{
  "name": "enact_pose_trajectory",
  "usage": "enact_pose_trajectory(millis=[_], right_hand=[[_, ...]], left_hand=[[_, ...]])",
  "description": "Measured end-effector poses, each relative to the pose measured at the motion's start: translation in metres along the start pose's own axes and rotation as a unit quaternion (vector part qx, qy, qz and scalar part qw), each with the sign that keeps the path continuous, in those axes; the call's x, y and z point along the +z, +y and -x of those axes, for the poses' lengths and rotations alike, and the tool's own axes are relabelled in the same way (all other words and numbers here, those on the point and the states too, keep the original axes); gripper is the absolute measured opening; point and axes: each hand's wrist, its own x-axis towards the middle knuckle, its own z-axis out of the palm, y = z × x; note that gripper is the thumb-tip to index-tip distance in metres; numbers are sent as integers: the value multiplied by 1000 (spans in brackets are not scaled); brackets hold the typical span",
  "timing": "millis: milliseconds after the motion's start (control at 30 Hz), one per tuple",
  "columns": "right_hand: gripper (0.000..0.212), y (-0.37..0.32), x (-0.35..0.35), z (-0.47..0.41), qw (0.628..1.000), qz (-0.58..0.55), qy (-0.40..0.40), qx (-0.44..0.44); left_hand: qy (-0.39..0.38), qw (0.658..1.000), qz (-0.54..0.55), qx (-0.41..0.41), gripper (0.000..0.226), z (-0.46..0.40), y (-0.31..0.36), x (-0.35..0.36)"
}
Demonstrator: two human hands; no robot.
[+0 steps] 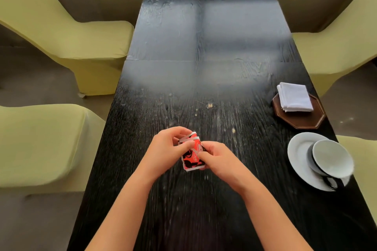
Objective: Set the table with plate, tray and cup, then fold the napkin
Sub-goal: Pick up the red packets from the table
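Over the middle of the dark wooden table (pixel 204 36), my left hand (pixel 163 149) and my right hand (pixel 219 160) both grip a small red, black and white packet (pixel 192 156). At the right edge a white plate (pixel 299 155) carries a white cup (pixel 331 159) lying tilted on its side, with a dark handle toward me. Farther back on the right, a folded white napkin (pixel 294 97) rests on a brown octagonal tray (pixel 302 120). Both hands are well left of these items.
Yellow-green covered chairs stand along both sides: two on the left (pixel 67 32) (pixel 40 144) and others at the right edge (pixel 336 47). Small crumbs (pixel 209 105) lie scattered on the table beyond my hands.
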Motion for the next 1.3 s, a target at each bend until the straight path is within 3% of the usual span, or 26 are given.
enact_pose_trajectory(millis=[100, 233, 433, 733, 1067, 1300], right_hand=[[12, -6, -8, 19, 995, -50, 82, -21], [23, -11, -16, 48, 976, -131, 167, -40], [9, -17, -37, 88, 941, -173, 283, -63], [22, -7, -111, 126, 950, -166, 250, -88], [18, 25, -224, 185, 962, -148, 208, -100], [17, 44, -264, 177, 961, -129, 237, -66]], left_hand=[[41, 996, 82, -13, 11, 6, 12, 4], [117, 973, 194, -52, 11, 24, 31, 20], [102, 953, 278, -65, 7, 44, 72, 50], [44, 963, 256, -69, 15, 63, 117, 94], [189, 947, 250, -70, 15, 72, 193, 219], [166, 951, 249, -77, 13, 57, 213, 249]])
